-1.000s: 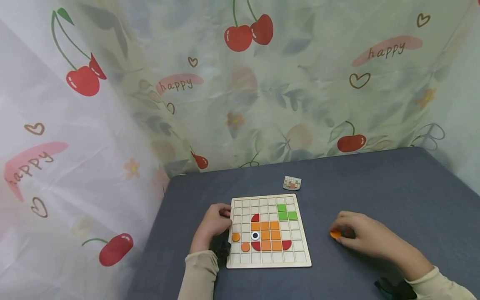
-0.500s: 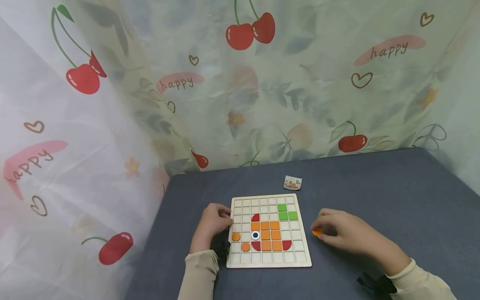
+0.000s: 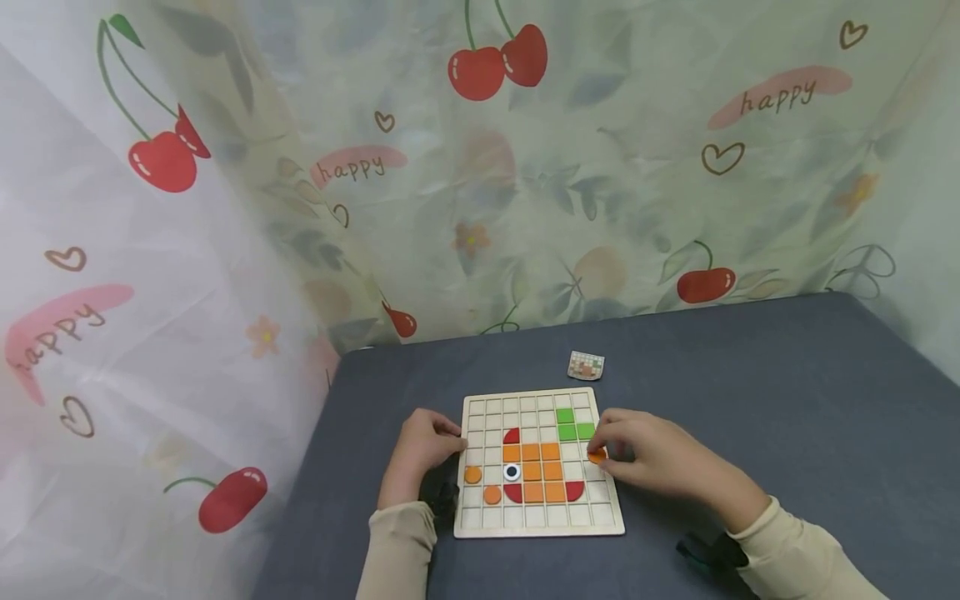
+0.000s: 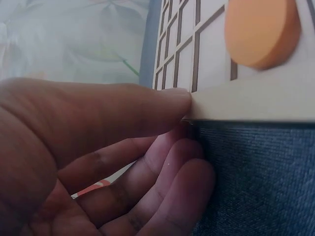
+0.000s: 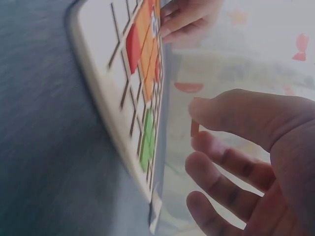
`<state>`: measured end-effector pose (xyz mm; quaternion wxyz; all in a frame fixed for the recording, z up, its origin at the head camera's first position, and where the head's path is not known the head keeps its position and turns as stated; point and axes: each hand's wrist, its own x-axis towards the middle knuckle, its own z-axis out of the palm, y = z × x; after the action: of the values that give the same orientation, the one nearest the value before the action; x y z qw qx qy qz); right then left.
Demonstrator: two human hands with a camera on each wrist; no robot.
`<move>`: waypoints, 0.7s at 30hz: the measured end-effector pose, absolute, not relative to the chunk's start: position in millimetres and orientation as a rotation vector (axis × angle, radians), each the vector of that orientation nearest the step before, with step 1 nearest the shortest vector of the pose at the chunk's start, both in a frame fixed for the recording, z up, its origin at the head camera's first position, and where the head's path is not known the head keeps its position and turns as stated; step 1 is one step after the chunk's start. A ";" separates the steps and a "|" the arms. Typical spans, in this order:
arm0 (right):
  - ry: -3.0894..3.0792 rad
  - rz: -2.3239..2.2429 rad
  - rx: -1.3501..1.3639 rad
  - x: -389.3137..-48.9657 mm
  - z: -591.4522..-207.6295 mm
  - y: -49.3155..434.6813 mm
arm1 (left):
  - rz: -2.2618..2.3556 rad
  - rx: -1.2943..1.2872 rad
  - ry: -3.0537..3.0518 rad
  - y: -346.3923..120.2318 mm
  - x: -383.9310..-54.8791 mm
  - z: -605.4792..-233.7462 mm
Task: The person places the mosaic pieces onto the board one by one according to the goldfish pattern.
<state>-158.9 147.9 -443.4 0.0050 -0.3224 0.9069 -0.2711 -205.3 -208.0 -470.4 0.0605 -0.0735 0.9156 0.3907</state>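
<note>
A wooden grid board [image 3: 540,532] lies on the table with flat tiles in its cells. Orange squares [image 3: 531,471] fill the middle, with red quarter-round tiles [image 3: 574,491] at their corners and a black-and-white eye tile [image 3: 512,472] among them. Green squares [image 3: 566,432] sit at the upper right; two orange round tiles [image 3: 472,474] lie at the lower left. My left hand [image 3: 426,443] grips the board's left edge, thumb on the rim, fingers below. Above the right edge, my right hand [image 3: 660,457] pinches an orange tile [image 3: 597,456], seen edge-on in the right wrist view; its full outline is hidden.
A small printed picture card [image 3: 585,366] lies just behind the board. The dark grey tablecloth [image 3: 750,383] stretches out to the right. A patterned curtain [image 3: 570,183] hangs behind the table and along the left side.
My right hand has carried the orange tile leftward, from the tablecloth at the right to above the board's right edge. The left hand and the tiles on the board have stayed put.
</note>
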 end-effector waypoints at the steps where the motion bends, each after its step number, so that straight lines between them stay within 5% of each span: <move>1: 2.839 -0.852 -1.020 -161.1 -442.4 142.9 | 1.181 -0.220 2.770 -208.1 -205.5 -470.5; 21: 2.742 -0.835 -1.127 -219.0 -448.8 38.5 | 1.353 -0.238 2.620 -208.7 -205.0 -470.0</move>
<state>-219.0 38.5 -448.8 0.0310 -0.3659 0.8898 -0.2711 -205.0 -208.7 -470.0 0.0915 -0.0801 0.8819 0.4555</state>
